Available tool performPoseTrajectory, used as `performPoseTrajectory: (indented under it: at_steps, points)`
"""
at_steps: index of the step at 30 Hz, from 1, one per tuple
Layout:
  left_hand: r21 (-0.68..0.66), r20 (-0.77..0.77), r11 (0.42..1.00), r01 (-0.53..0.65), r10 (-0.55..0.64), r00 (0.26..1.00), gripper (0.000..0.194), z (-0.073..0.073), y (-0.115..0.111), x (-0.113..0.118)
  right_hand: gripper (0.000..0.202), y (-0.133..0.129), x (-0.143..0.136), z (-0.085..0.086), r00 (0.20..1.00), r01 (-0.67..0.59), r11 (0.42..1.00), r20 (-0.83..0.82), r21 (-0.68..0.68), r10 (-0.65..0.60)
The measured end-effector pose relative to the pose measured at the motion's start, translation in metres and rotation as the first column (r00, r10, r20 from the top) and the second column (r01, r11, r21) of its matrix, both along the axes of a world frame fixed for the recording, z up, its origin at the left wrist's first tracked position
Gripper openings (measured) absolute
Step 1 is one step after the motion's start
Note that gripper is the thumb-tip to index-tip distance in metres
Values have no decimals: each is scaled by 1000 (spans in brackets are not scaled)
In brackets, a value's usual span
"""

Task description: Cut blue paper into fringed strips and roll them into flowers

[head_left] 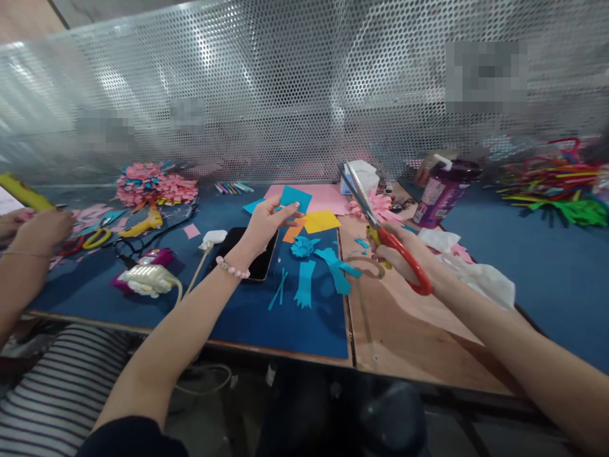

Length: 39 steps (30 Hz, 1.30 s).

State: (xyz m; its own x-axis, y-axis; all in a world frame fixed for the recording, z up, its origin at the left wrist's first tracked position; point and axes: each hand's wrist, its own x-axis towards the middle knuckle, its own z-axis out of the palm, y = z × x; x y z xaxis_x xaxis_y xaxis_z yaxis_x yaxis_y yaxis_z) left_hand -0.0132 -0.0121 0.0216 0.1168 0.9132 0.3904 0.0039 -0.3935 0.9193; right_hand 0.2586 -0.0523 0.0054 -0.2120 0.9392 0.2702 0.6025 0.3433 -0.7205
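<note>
My left hand (pixel 266 223), with a beaded bracelet at the wrist, pinches a square of blue paper (pixel 295 198) above the back of the blue table. In my right hand (pixel 397 244) are scissors (pixel 404 259) with red and yellow handles, their blades pointing up and to the left. Yellow paper (pixel 321 221) and orange paper (pixel 294 231) lie between the hands. Nearer to me are a blue paper flower (pixel 303 246), a fringed blue strip (pixel 304 284), more cut blue pieces (pixel 339 271) and thin blue slivers (pixel 278 290).
A black phone (pixel 261 266) lies under my left wrist. Cables and a white adapter (pixel 150 279) are to the left, beside another person's hands (pixel 45 231). Behind stand pink paper flowers (pixel 143 184) and a perforated metal screen (pixel 285 95). A purple bottle (pixel 445 190) stands right.
</note>
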Motion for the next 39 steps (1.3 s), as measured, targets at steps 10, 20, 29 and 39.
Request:
performPoseTrajectory:
  at_steps: [10, 20, 29, 39]
  points:
    - [-26, 127, 978, 209, -204, 971, 13, 3, -4, 9, 25, 2, 14, 15, 986, -147, 989, 78, -24, 149]
    - [-31, 111, 984, 175, -170, 979, 12, -3, -8, 11, 18, -2, 12, 10, 954, -236, 971, 182, -30, 238]
    - [-53, 76, 984, 173, -169, 983, 16, -5, -13, 18, 17, -6, 7, 9, 953, -220, 976, 215, 2, 214]
    - [-85, 118, 980, 178, -167, 979, 16, -7, -14, 20, 24, -9, 6, 10, 955, -191, 981, 235, 16, 182]
